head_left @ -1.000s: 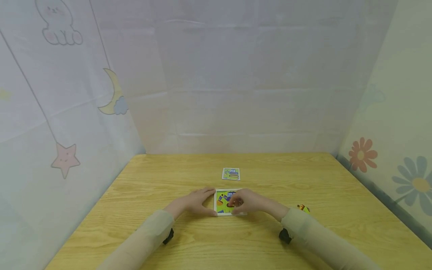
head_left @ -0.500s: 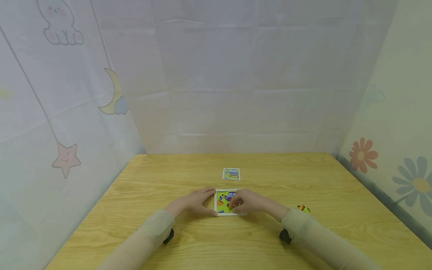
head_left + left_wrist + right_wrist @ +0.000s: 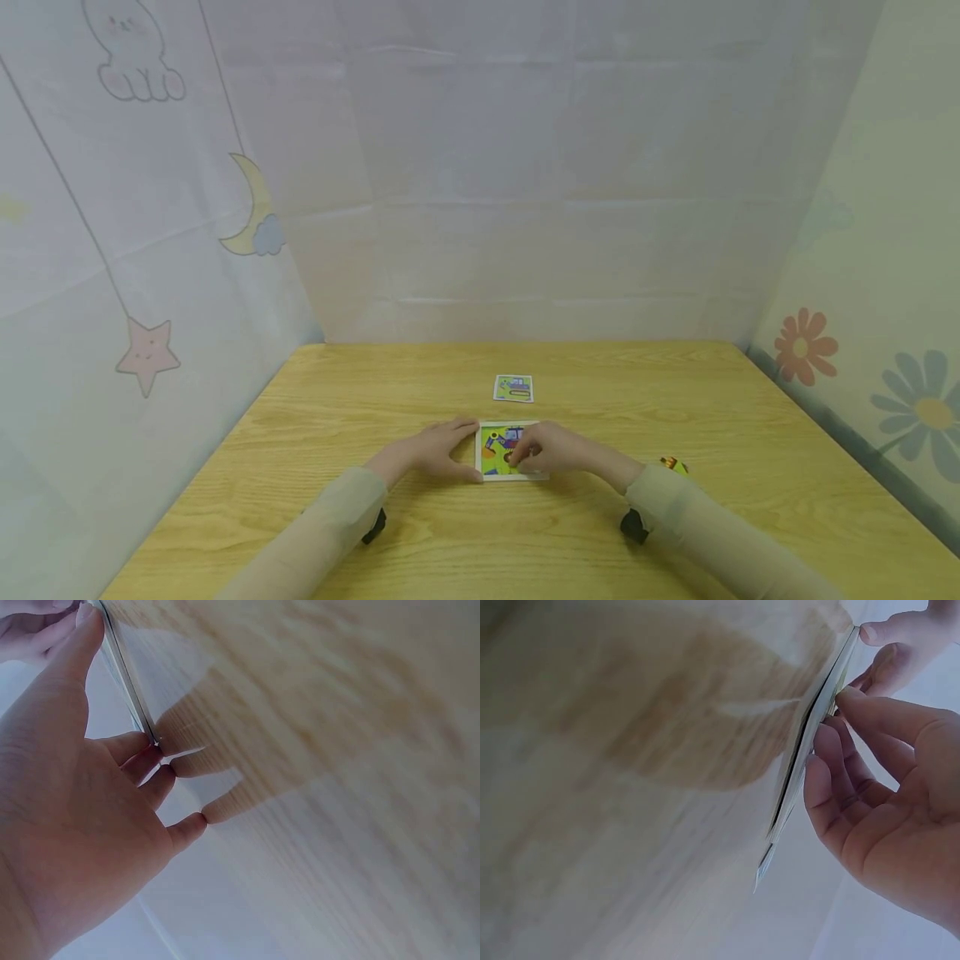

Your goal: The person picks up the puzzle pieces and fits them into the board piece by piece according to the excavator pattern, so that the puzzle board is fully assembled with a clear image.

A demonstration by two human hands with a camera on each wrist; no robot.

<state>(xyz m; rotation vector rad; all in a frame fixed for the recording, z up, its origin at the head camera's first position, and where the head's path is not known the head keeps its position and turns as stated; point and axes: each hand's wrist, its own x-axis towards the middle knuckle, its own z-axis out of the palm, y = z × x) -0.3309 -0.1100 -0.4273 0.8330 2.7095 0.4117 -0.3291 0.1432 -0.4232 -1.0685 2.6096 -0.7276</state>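
A framed puzzle [image 3: 496,447] with a white border and a green picture of an excavator lies flat on the table. Along its left side my left hand [image 3: 438,448] steadies it, thumb at the near corner and fingertips at the far corner; these fingers are extended in the left wrist view. My right hand [image 3: 551,447] covers the puzzle's right part with curled fingers, their tips down on the picture. Seen from the right wrist, thumb and fingertips [image 3: 847,696] meet the puzzle's surface; whether they pinch a piece is hidden.
Beyond the puzzle lies a small card [image 3: 513,388] with a similar excavator picture. A loose red, yellow and green piece [image 3: 674,465] lies by the right sleeve. The wooden table [image 3: 375,375] is bordered by printed cloth walls.
My right fingertips have drawn together over the puzzle and shifted slightly, and more green shows by them in the lower part. The left hand stays in place.
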